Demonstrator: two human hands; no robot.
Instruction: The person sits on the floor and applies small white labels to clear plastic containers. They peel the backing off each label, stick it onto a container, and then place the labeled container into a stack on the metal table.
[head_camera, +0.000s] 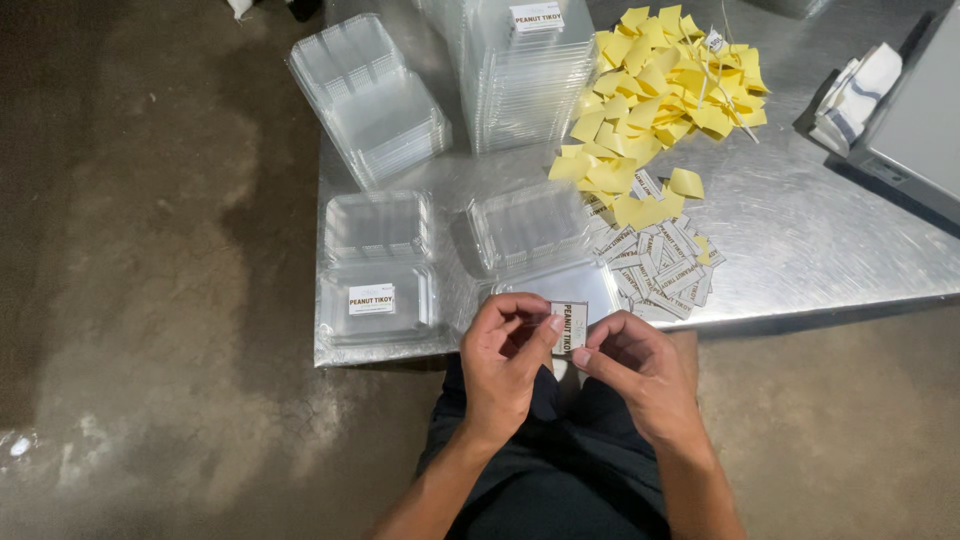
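My left hand (505, 360) and my right hand (635, 370) both pinch one small white printed label (569, 327), held upright just below the table's front edge. Right behind it an open clear plastic clamshell box (530, 235) lies on the steel table (820, 240). Another open clamshell (378, 262) at the left front carries a white label on its lower half. Several loose white labels (660, 265) lie in a heap to the right of the box. Behind them is a pile of yellow backing papers (655, 95).
Two stacks of nested clear clamshells (370, 95) (525, 80) stand at the back, the taller one topped by a labelled box. A folded cloth (855, 95) and a grey device (925, 125) are at the far right. Concrete floor lies to the left.
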